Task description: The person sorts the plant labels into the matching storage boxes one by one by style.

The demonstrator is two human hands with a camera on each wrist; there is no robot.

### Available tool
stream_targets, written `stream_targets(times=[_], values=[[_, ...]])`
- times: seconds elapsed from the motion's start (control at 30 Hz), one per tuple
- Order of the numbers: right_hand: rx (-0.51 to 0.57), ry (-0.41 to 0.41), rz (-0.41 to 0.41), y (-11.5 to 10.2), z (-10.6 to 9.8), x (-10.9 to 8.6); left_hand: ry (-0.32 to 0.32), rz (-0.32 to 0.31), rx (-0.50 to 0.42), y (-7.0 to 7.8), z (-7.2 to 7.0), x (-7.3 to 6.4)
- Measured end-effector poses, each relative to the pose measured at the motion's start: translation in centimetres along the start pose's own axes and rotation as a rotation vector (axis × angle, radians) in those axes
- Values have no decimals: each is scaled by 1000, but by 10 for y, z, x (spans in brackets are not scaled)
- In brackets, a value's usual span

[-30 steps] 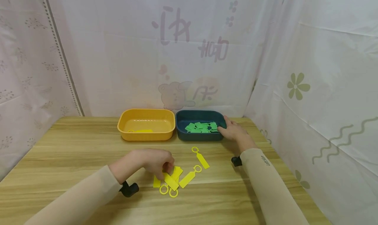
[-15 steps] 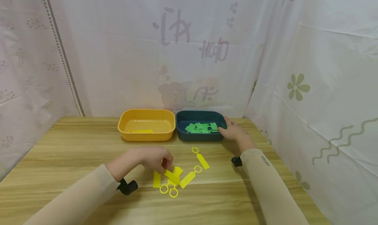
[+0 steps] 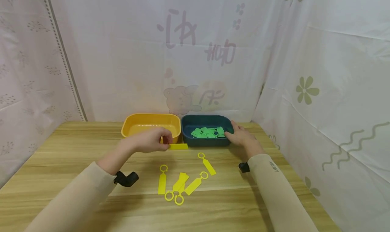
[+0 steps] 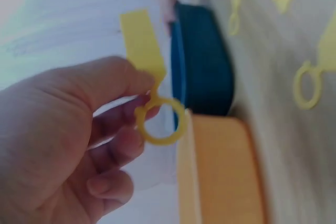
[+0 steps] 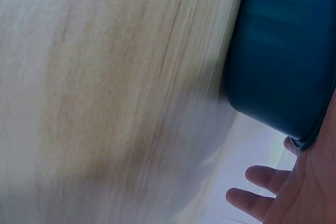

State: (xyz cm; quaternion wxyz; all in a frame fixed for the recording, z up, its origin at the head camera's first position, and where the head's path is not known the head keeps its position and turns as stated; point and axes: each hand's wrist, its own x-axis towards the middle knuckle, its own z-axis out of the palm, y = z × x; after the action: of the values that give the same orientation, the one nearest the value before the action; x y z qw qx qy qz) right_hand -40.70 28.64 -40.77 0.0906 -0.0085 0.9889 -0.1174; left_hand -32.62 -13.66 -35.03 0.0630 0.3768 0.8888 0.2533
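Note:
My left hand [image 3: 150,140] pinches a yellow ring tag [image 3: 178,146] between thumb and fingers, just in front of the yellow plastic bin [image 3: 131,118]. In the left wrist view the tag's open ring [image 4: 161,141] hangs below the thumb and its flat end points up. My right hand [image 3: 242,136] holds the right end of the dark teal bin [image 3: 207,143], thumb over the rim and fingers along the outside. Several green tags [image 3: 207,132] lie in that bin. On the table, several yellow tags [image 3: 162,183] lie spread out, with some overlapping near the middle.
The two bins stand side by side at the back of the wood-grain table [image 3: 76,151]. Printed white curtains [image 3: 128,63] hang behind and at both sides. Each wrist carries a small black camera mount [image 3: 126,179].
My left hand has lifted a yellow tag off the pile and carried it up to the yellow bin's front. My right hand stays on the teal bin.

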Motion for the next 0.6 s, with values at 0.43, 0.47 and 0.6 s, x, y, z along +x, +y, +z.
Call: stream_targets(times=[0.43,0.47,0.6], values=[[-4,-8,11,-1,0,-1,254,-194,-4,-35,-45,-7],[-5,-7,11,-1,0,-1,259,-205,-4,-38,-46,-7],[-6,-2,10,0,0,0,275,-253,6,-49,-49,-9]])
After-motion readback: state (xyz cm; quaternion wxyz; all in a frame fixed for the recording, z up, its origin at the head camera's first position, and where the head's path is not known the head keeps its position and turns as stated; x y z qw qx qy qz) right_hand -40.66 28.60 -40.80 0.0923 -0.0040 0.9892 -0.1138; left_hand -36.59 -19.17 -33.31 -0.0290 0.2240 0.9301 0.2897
